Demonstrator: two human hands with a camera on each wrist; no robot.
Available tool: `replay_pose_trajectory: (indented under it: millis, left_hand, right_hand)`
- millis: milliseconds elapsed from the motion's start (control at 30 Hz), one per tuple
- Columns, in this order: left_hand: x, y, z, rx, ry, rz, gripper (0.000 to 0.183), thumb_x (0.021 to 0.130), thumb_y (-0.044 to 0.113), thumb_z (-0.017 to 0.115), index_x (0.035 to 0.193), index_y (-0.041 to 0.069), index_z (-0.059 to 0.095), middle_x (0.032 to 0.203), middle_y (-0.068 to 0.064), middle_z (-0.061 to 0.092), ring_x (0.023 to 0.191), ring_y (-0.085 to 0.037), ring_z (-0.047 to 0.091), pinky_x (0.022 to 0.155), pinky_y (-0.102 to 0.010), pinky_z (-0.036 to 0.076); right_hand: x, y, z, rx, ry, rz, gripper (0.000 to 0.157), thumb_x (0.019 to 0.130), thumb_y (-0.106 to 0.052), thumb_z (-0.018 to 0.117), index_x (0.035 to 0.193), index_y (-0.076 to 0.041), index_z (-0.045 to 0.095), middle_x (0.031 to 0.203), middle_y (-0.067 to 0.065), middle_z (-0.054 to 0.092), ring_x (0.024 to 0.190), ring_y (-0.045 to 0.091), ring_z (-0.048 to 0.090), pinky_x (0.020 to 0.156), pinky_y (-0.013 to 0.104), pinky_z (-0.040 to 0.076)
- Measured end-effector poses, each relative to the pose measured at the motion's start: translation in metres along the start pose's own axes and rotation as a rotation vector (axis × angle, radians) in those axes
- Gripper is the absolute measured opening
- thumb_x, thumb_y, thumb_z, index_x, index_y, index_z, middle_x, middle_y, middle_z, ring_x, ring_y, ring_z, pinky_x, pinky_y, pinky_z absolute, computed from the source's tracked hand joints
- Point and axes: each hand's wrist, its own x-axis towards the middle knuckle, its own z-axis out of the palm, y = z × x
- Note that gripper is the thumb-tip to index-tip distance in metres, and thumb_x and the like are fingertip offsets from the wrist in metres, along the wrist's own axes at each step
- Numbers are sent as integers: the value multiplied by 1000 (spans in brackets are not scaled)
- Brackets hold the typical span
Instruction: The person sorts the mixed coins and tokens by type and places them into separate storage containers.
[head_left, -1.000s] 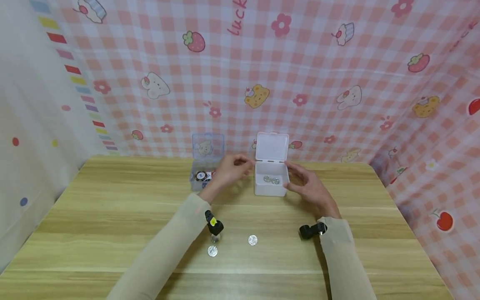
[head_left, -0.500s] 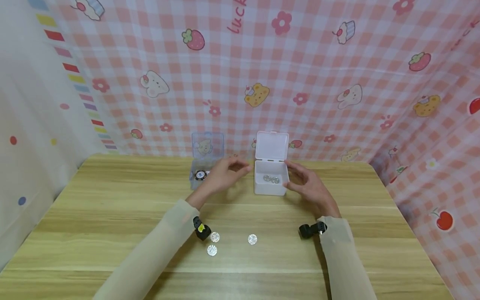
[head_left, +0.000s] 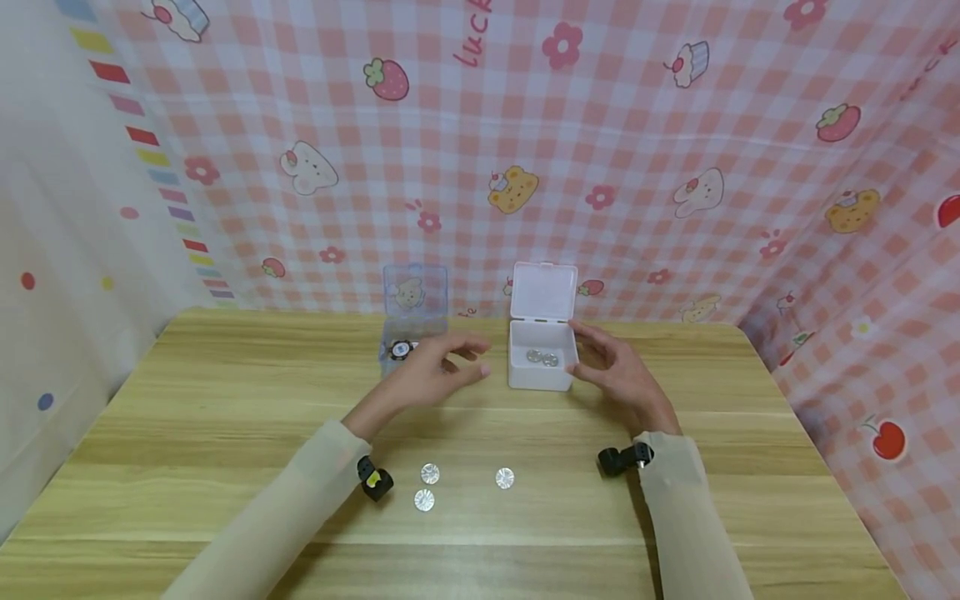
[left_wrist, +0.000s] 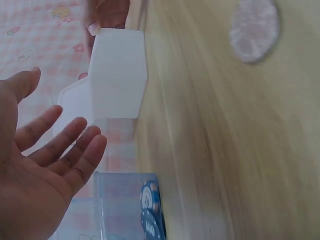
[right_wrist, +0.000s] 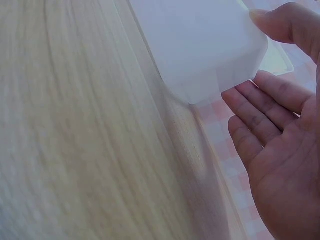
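Note:
A white lidded box (head_left: 540,381) stands at the table's back with its lid raised and two silvery ridged discs (head_left: 550,360) on its floor. My right hand (head_left: 622,379) touches its right side, thumb at the front corner. In the right wrist view the other fingers (right_wrist: 255,117) reach along that side, mostly straight. Left of the box hovers my left hand (head_left: 427,375), fingers loosely spread with nothing between them. Behind that hand stands a clear bluish box (head_left: 415,292), lid up and partly hidden, with poker chips (head_left: 401,350) inside.
Three silvery discs lie on the wooden table: two near the left wrist, a front disc (head_left: 424,500) and a rear disc (head_left: 430,473), and one disc (head_left: 505,477) nearer the middle. A pink checked cloth (head_left: 450,167) hangs right behind the boxes.
My left hand has drawn back from the white box's left edge, moving left and toward me, and its fingers have spread. The right hand and both boxes stay in place.

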Motion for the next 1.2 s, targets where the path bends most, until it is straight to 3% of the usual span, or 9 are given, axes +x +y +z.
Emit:
replay_pose_trajectory:
  millis: [400,633,933,1200]
  left_hand:
    - [-27,0,-9,16,-71,93,48,86,46,63,130,32,51,131,11,52,115,-16,52,88,-38,51]
    - [-43,-1,-14,40,-134,45,49,85,45,65,130,38,46,137,12,44,120,-22,50,91,-36,49]
    - [-57,-6,-15,57,-212,-2,48,84,36,69,128,26,54,128,7,52,116,-22,53,95,-39,48]
    - [-70,-13,-15,55,-268,15,43,82,31,72,121,16,61,115,0,61,99,-22,56,82,-39,51]
  right_hand:
    - [1,1,0,23,-2,-16,66,86,-10,67,145,-14,36,147,10,38,140,28,29,115,48,23]
    - [2,2,0,25,-4,-16,66,86,-10,67,145,-14,36,149,8,37,139,28,29,115,48,24]
    - [2,2,-1,20,-2,-16,66,86,-10,68,144,-13,37,149,8,36,138,28,31,115,48,24]
    - [2,2,0,20,2,-12,66,86,-11,68,145,-14,37,150,6,35,139,27,30,115,47,23]
